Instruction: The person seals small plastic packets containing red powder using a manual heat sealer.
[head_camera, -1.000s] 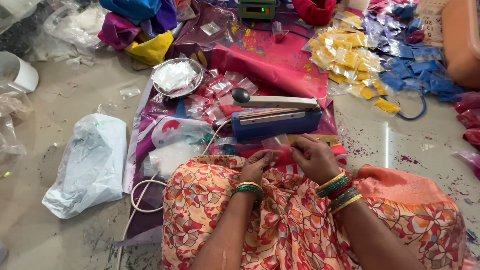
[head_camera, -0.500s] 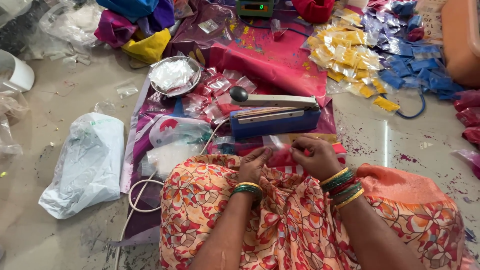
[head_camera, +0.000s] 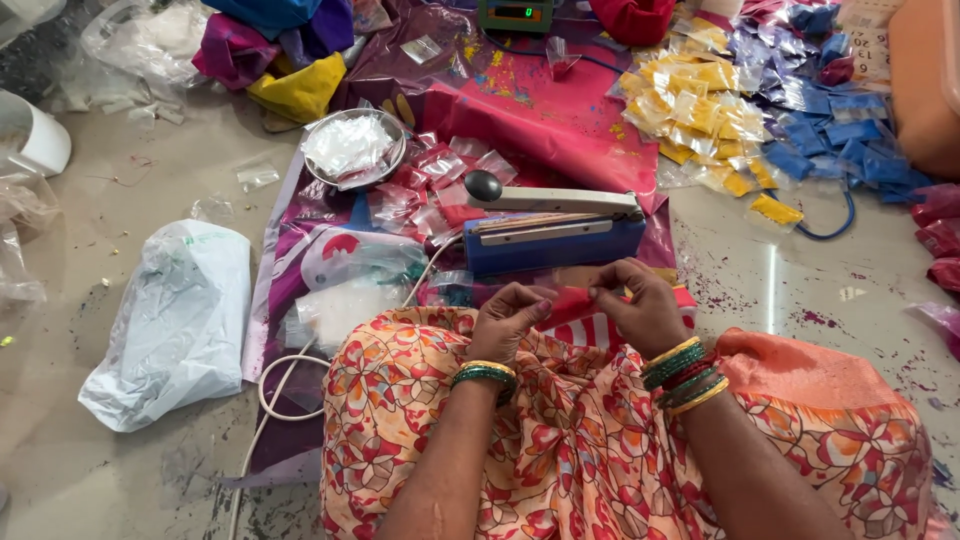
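Note:
Both my hands meet over my lap, pinching a small clear packet of red powder (head_camera: 570, 300) between them. My left hand (head_camera: 508, 320) grips its left edge and my right hand (head_camera: 645, 310) its right edge. Just beyond them stands a blue heat sealer (head_camera: 555, 240) with its grey arm and black knob lowered. Sealed red packets (head_camera: 430, 190) lie scattered to the sealer's left on a pink and purple plastic sheet (head_camera: 560, 120).
A steel bowl of empty clear pouches (head_camera: 350, 150) sits at the left back. Yellow packets (head_camera: 690, 100) and blue packets (head_camera: 840, 140) are heaped at the right. A white plastic bag (head_camera: 180, 320) lies on the floor at left. A small scale (head_camera: 515, 14) stands at the far edge.
My hands have stayed together over the lap, working the red packet between the fingers. The view has shifted slightly; nothing else has moved.

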